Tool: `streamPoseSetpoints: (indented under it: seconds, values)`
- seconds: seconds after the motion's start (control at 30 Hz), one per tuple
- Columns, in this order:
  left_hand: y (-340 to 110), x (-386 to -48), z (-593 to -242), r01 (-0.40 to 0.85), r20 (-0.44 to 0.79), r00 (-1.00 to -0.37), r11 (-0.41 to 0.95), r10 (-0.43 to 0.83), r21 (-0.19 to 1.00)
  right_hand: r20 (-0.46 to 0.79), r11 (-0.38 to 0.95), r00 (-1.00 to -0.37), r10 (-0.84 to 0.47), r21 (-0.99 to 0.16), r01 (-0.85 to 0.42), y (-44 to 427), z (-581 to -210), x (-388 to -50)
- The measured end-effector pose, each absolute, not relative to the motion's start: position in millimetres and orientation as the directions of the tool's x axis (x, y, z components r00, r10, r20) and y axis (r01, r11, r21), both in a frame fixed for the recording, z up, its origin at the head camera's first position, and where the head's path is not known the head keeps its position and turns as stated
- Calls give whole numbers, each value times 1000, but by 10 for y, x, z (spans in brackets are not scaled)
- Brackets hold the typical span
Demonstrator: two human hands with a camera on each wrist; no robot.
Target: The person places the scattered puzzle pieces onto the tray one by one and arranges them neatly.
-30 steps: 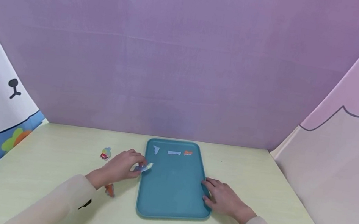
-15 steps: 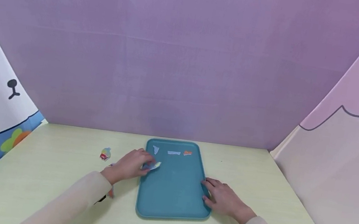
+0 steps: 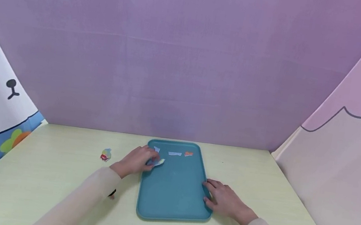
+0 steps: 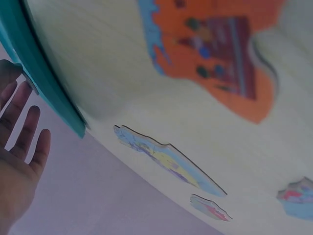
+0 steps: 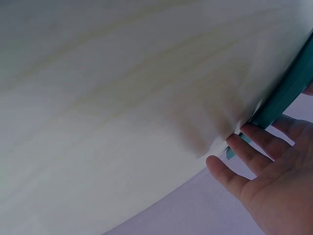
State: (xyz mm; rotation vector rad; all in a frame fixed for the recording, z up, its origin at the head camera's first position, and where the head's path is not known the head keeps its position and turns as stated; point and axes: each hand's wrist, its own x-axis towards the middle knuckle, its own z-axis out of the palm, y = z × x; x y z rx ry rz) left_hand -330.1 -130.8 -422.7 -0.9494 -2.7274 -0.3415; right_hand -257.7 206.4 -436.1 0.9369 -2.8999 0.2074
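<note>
Over the left part of the teal tray (image 3: 173,200), my left hand (image 3: 139,159) pinches a thin, flat puzzle piece (image 3: 161,161) with a pale yellow tip; the fingers cover most of it. Along the tray's far end lie a light-blue puzzle piece (image 3: 157,149), partly behind that hand, a pale strip-shaped piece (image 3: 175,153) and a small orange piece (image 3: 189,154). My right hand (image 3: 225,200) rests against the tray's right rim; in the right wrist view its fingers (image 5: 252,155) are fairly straight and touch the tray's side.
Left of the tray, a colourful puzzle piece (image 3: 106,154) lies on the pale table (image 3: 54,171). Under my left wrist an orange piece (image 4: 215,54) shows large, with a blue-and-yellow piece (image 4: 171,161) farther off. A purple cloth (image 3: 188,59) hangs behind the table.
My left hand has carried the pinched puzzle piece rightward and slightly away, from the tray's left rim to over the tray. The right hand and the tray have stayed put.
</note>
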Motion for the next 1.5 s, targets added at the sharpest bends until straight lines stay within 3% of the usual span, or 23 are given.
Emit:
streamPoseSetpoints:
  seconds: [0.83, 1.5]
  values:
    - [-1309, -3387, -4277, 587, 217, -807, 789, 550, 183, 129, 802, -807, -577, -98, -589, 2059, -4364, -2577]
    - [-1293, -3406, -4270, 587, 223, -805, 795, 550, 156, 133, 800, -806, -577, -106, -590, 2078, -4373, -2591]
